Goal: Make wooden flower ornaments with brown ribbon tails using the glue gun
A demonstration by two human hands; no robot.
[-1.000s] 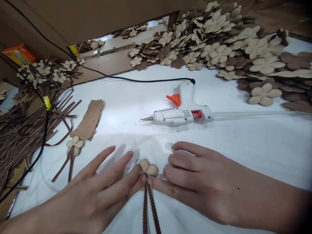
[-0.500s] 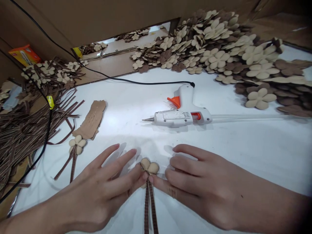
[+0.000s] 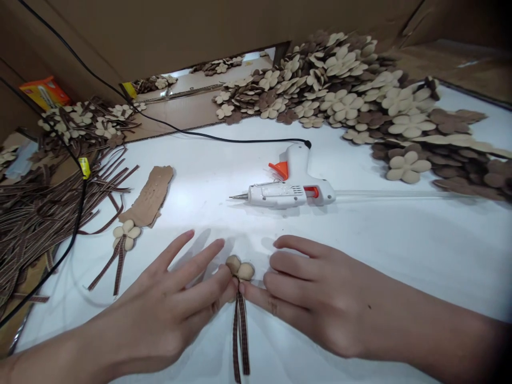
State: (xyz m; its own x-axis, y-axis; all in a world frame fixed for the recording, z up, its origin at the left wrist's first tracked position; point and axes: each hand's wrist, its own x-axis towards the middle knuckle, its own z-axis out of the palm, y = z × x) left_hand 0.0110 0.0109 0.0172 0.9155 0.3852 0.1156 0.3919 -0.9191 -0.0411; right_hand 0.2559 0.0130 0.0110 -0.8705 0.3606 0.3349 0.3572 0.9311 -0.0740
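A beige padded flower [image 3: 245,271] lies low in the middle, two petals showing and the rest covered by fingers. From its centre a dark plaid ribbon [image 3: 242,336] hangs toward me in two tails. My left hand [image 3: 180,298] pinches the flower's left side between thumb and index finger, its other fingers spread. My right hand [image 3: 320,293] has its fingers curled, and its index fingertip presses the ribbon at the flower's centre; its thumb is hidden. Beyond both hands, a white glue gun [image 3: 280,193] with an orange trigger rests on its side, nozzle to the left.
A finished-looking flower with ribbon tails [image 3: 126,234] lies left, touching a torn cardboard piece [image 3: 149,196]. Many ribbons [image 3: 52,213] heap at far left. Beige and brown flowers [image 3: 344,104] pile at back right. A black cable [image 3: 200,133] runs to the glue gun across the white table [image 3: 200,176].
The view has shifted slightly, so the glue gun and flower pile sit further left. Both hands keep their places at the flower, and the ribbon tails now show down to their ends.
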